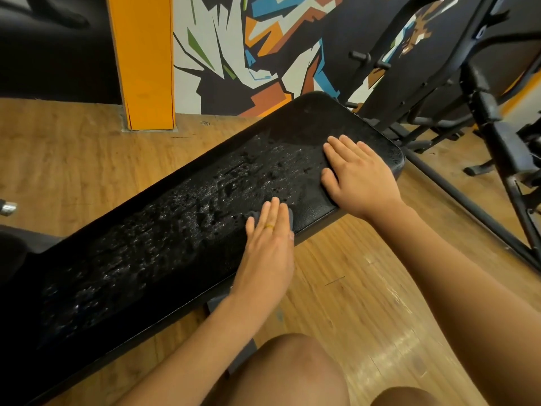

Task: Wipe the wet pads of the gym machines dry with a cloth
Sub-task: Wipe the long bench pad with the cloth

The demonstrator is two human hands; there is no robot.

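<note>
Pillar: an orange square pillar (143,60) stands on the wooden floor (73,159) behind the pad.
Pad: a long black padded bench top (175,230), with its long axis running from lower left to upper right; water beads along its middle.
Cloth: a small dark grey cloth (254,213) lies on the pad near its front edge, mostly hidden.
Left hand (270,244): straight fingers press flat on the cloth.
Right hand (360,177): lies flat on the pad's right end with fingers straight, holding nothing.
Frame: a black metal machine frame (491,127) stands at far right.

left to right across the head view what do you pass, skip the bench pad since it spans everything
shiny metal knob → orange pillar → left hand → right hand → black machine frame
</note>
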